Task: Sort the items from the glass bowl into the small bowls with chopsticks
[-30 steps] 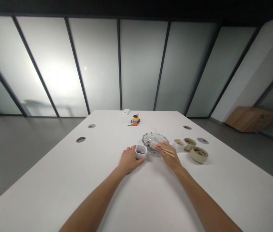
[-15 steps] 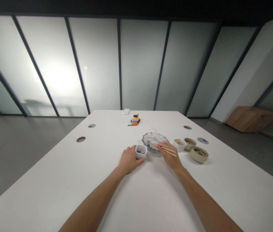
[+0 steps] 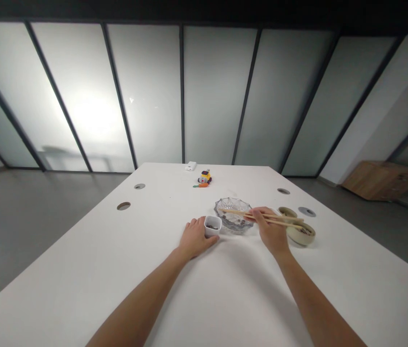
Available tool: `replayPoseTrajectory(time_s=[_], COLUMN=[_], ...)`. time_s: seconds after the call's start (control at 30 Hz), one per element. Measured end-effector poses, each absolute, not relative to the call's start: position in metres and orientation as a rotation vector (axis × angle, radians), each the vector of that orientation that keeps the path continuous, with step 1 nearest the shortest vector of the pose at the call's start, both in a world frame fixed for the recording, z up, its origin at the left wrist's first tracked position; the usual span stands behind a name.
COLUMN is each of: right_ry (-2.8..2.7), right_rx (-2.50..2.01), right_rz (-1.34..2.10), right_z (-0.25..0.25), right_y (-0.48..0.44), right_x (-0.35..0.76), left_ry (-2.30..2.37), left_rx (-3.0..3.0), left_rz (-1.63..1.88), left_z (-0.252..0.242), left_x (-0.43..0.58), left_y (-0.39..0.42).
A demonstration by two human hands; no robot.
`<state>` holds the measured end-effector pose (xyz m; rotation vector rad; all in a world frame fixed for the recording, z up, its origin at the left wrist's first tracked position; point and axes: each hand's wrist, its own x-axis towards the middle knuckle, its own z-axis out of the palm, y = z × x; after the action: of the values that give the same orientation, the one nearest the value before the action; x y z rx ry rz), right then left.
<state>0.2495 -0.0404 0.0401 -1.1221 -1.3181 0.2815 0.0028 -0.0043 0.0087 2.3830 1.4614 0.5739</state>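
My left hand [image 3: 195,237] is curled around the side of a small white square cup [image 3: 212,231] standing on the table, with small dark bits [image 3: 211,226] inside it. A pair of wooden chopsticks [image 3: 278,220] is gripped in my right hand [image 3: 271,230], their tips above a clear cut-glass bowl [image 3: 233,227]. Several small dark pieces lie in this bowl; whether the tips pinch one, I cannot tell. My right hand hides the white cup of yellowish pieces that stood to the right of the glass bowl.
Two beige bowls [image 3: 301,237] stand to the right, the nearer one holding thin pieces. A toy vehicle [image 3: 205,177], an orange carrot-shaped item [image 3: 201,185] and a white box [image 3: 191,166] lie farther back. Round holes [image 3: 123,206] pierce the white tabletop [image 3: 91,250].
My right hand has moved right with the chopsticks, which now lie flatter and spread further apart. It has come in front of the white cup on the right. My left hand stays on its cup.
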Motion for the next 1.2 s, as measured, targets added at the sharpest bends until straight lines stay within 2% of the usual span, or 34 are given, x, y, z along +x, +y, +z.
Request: replayPoseTrajectory(time_s=[0.13,0.5,0.9,1.2], right_ry=[-1.475,-1.556,-1.529,-1.566], right_rx=[-1.199,-1.137,-1.173,-1.146], right_rz=[-0.002,0.112,0.035,0.135], right_z=[0.032,0.001,0.004,0.001], right_y=[-0.039,-0.010,-0.011,-0.013], right_x=[0.246,0.246,0.250,0.251], left_ry=[1.459,1.468,1.465,1.484], left_rx=[2.390,2.403,2.410,2.410], left_rz=[0.578,0.565,0.588,0.583], left_z=[0.007,0.004,0.003,0.002], left_x=[0.002,0.002,0.002,0.002], left_y=[-0.004,-0.002,-0.001,-0.001])
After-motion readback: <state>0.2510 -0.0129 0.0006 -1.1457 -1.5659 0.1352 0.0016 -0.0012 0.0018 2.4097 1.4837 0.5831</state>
